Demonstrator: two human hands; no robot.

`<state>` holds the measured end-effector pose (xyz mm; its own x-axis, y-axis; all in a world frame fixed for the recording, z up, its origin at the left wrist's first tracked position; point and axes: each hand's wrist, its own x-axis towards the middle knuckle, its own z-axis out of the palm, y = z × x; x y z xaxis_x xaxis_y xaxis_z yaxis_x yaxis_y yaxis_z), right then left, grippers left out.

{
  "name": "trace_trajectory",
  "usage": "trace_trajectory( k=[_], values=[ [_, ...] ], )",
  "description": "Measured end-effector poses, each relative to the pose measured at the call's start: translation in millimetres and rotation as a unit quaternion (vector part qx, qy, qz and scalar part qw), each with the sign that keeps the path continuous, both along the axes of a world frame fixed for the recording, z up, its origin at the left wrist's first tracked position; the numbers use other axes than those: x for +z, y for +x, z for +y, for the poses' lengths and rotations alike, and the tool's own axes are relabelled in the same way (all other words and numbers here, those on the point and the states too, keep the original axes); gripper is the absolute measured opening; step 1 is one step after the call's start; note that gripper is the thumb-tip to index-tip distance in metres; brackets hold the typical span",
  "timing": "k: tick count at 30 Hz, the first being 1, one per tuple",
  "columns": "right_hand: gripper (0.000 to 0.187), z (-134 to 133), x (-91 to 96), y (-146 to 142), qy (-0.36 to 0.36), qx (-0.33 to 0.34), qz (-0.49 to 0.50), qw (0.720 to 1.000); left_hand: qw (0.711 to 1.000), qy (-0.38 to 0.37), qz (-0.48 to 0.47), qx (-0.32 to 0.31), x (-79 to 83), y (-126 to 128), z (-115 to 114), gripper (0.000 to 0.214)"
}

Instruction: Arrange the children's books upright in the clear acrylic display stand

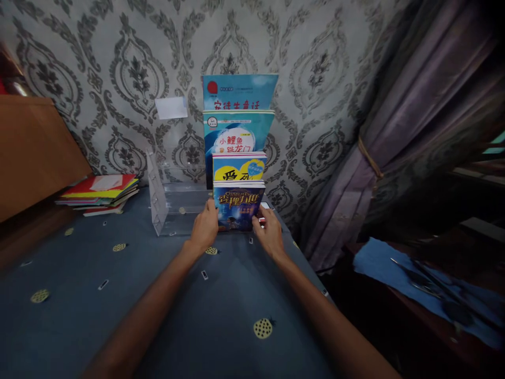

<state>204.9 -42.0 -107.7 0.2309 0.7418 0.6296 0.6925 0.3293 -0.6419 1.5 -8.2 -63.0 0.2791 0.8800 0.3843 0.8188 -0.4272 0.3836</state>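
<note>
My left hand (205, 226) and my right hand (269, 229) grip the two side edges of a dark blue book (239, 205) with golden title letters. It stands upright at the front of a clear, tiered book rack (181, 202). Behind it rises a yellow and blue book (239, 166). Farther back stands a teal book (239, 131) with a white circle on its cover, and at the top rear a blue book (240, 90) with red characters. Other book edges show behind the front ones. The fingers of both hands are partly hidden by the books.
A pile of books and booklets (104, 192) lies at the left by a brown wooden panel (35, 152). White paper (171, 108) is on the patterned wall. A tied purple curtain (366, 158) hangs at the right, above a blue cloth (390, 263) with dark tools on it.
</note>
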Motion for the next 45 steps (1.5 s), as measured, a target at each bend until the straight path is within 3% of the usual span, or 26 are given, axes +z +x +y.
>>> trace_trajectory(
  k=[4,9,13,20,27,37,45],
  values=[
    [0.044,-2.2,-3.3,0.6,0.003,-0.001,0.007,1.000,0.999,-0.019,0.018,-0.023,11.0,-10.4,3.4,0.014],
    [0.044,-2.7,-14.0,-0.1,0.020,-0.027,0.044,0.998,0.995,-0.008,0.044,-0.089,24.7,-44.2,22.3,0.021],
    [0.043,-2.2,-22.2,0.5,0.027,-0.049,0.044,0.997,0.995,0.001,0.029,-0.093,27.4,-61.5,34.5,0.024],
    [0.043,-1.8,-27.4,5.0,0.024,-0.053,0.038,0.998,0.993,-0.048,0.050,-0.092,28.7,-60.4,35.7,0.028],
    [0.038,-4.2,-27.9,4.2,0.015,-0.055,0.022,0.998,0.996,-0.057,0.000,-0.073,31.7,-64.5,35.5,0.031],
    [0.036,-4.2,-32.4,7.0,0.042,-0.052,-0.023,0.998,0.990,-0.095,0.053,-0.088,48.6,-72.0,28.7,0.039],
    [0.035,-3.7,-28.5,7.8,0.064,-0.036,-0.053,0.996,0.988,-0.093,0.056,-0.106,39.9,-63.5,30.2,0.034]
  ],
)
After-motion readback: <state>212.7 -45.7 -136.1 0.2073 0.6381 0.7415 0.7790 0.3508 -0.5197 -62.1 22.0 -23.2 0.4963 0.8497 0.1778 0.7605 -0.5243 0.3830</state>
